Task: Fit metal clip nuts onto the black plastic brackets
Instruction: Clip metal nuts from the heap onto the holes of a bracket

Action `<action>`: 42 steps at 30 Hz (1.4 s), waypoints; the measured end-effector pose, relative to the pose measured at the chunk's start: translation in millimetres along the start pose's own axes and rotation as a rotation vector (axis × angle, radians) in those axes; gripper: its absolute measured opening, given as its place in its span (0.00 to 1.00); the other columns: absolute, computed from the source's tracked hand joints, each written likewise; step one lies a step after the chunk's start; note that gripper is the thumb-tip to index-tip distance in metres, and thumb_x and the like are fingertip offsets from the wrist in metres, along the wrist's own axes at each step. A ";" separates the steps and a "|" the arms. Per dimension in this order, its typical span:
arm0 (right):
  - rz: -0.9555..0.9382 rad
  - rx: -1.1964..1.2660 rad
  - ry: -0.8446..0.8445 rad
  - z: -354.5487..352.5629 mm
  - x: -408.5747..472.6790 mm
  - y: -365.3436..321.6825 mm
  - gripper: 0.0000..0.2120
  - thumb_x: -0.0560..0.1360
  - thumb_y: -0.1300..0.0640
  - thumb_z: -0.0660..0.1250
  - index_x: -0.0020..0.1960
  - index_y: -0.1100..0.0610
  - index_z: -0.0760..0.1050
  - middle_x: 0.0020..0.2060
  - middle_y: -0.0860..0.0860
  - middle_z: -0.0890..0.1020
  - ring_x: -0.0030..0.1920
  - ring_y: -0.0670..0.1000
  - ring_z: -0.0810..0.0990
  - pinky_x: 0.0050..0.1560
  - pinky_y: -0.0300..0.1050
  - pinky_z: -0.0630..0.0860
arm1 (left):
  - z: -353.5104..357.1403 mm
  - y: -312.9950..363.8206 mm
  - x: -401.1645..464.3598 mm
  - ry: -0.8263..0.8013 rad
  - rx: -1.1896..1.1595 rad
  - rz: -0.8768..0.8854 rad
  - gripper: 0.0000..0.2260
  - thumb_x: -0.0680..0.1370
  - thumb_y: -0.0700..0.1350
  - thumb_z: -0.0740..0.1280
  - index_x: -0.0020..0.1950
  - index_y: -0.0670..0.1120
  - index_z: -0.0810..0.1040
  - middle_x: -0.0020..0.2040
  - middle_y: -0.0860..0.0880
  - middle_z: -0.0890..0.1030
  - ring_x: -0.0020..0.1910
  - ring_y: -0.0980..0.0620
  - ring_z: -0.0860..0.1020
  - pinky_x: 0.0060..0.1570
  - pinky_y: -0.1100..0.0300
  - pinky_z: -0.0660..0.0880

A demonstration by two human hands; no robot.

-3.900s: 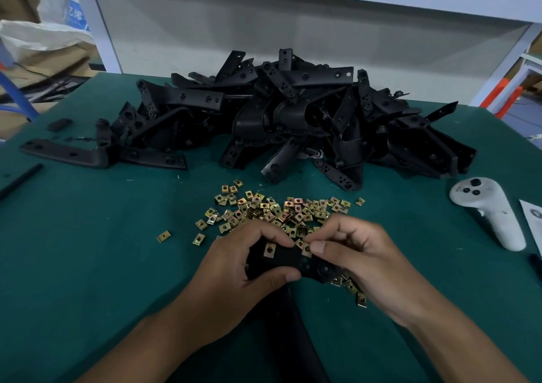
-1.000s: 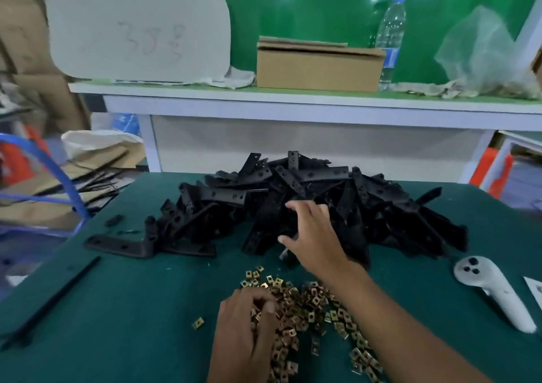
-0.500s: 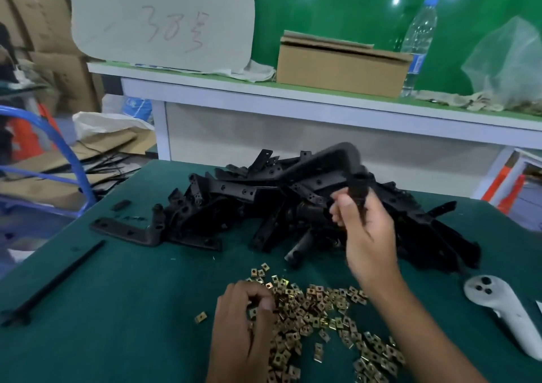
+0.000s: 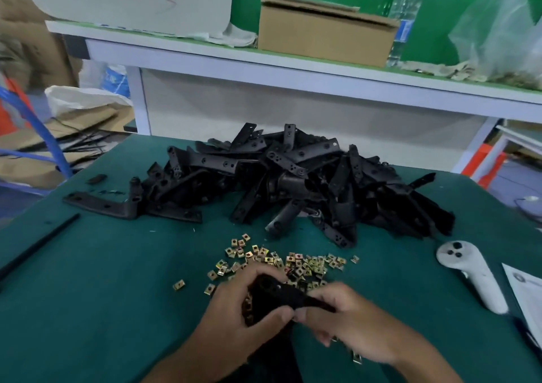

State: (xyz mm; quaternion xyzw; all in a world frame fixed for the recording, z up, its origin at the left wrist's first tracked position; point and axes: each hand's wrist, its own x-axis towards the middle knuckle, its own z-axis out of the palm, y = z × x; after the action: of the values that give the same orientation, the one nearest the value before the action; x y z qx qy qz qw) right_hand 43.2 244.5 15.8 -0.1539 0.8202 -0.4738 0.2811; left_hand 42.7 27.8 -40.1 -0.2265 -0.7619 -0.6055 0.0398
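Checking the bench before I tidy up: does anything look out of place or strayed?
One clip nut lies apart, left of the scattered clip nuts. A white controller sits right of them, unrelated to the work. The bracket in both hands looks normal.

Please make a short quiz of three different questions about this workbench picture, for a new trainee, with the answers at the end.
1. True or false: both hands hold the same black bracket.
2. Multiple choice: where does the white controller lie? A) on the shelf beside the cardboard box B) on the green table, right of the clip nuts C) on top of the bracket pile
3. Fill in: the loose clip nuts lie between the hands and the ____ of black brackets.

Key
1. True: the left hand and the right hand both grip it.
2. B
3. pile
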 end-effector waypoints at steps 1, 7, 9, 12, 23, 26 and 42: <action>-0.008 -0.003 0.036 0.3 1.7 2.1 0.15 0.76 0.36 0.67 0.36 0.44 0.77 0.31 0.41 0.77 0.33 0.41 0.73 0.37 0.32 0.67 | -0.2 -0.4 0.4 0.028 0.045 0.000 0.15 0.74 0.64 0.70 0.56 0.58 0.78 0.45 0.55 0.82 0.40 0.56 0.81 0.39 0.67 0.75; -0.126 -0.465 0.481 -11.8 8.9 39.5 0.17 0.80 0.34 0.52 0.62 0.36 0.74 0.57 0.30 0.73 0.65 0.35 0.66 0.63 0.33 0.61 | -3.1 -5.7 4.7 0.102 0.026 -0.095 0.15 0.71 0.64 0.74 0.52 0.59 0.78 0.45 0.56 0.83 0.39 0.57 0.83 0.36 0.66 0.78; -0.091 -0.559 0.460 -14.9 9.2 47.6 0.23 0.80 0.31 0.48 0.68 0.36 0.70 0.61 0.27 0.68 0.69 0.31 0.58 0.66 0.32 0.56 | -2.4 -7.1 5.0 0.093 0.036 -0.121 0.15 0.69 0.63 0.74 0.51 0.60 0.79 0.45 0.58 0.84 0.40 0.58 0.83 0.34 0.69 0.77; -0.069 -0.631 0.453 -20.0 8.7 56.7 0.24 0.80 0.32 0.50 0.72 0.37 0.67 0.63 0.28 0.65 0.70 0.35 0.60 0.69 0.37 0.56 | -2.6 -8.7 5.4 0.090 0.056 -0.141 0.16 0.67 0.63 0.74 0.52 0.62 0.80 0.47 0.61 0.84 0.44 0.59 0.84 0.36 0.72 0.76; -0.175 -0.712 0.515 -6.4 21.2 61.6 0.13 0.76 0.46 0.72 0.57 0.40 0.73 0.55 0.33 0.70 0.62 0.39 0.68 0.64 0.41 0.68 | 0.2 -15.1 2.0 0.008 0.139 -0.178 0.22 0.61 0.73 0.72 0.51 0.65 0.81 0.46 0.60 0.83 0.44 0.56 0.81 0.42 0.62 0.74; -0.203 -0.723 0.532 -5.0 21.8 59.3 0.17 0.74 0.50 0.75 0.53 0.39 0.69 0.51 0.33 0.72 0.57 0.40 0.70 0.60 0.40 0.69 | 1.0 -14.9 1.2 0.012 0.116 -0.172 0.22 0.62 0.72 0.73 0.51 0.65 0.81 0.46 0.58 0.84 0.45 0.52 0.82 0.43 0.57 0.79; -0.255 -0.340 0.733 -2.6 22.8 52.2 0.07 0.79 0.55 0.69 0.55 0.46 0.81 0.45 0.40 0.77 0.52 0.45 0.78 0.50 0.29 0.69 | 0.9 -10.6 2.8 0.029 0.093 -0.120 0.20 0.64 0.69 0.74 0.52 0.63 0.79 0.46 0.61 0.85 0.46 0.60 0.83 0.42 0.67 0.78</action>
State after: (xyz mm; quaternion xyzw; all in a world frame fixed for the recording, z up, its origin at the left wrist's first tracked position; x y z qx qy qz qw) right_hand 24.2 260.8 -35.5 -0.1198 0.9067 -0.3863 -0.1195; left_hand 36.2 27.7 -49.0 -0.1697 -0.8006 -0.5741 0.0252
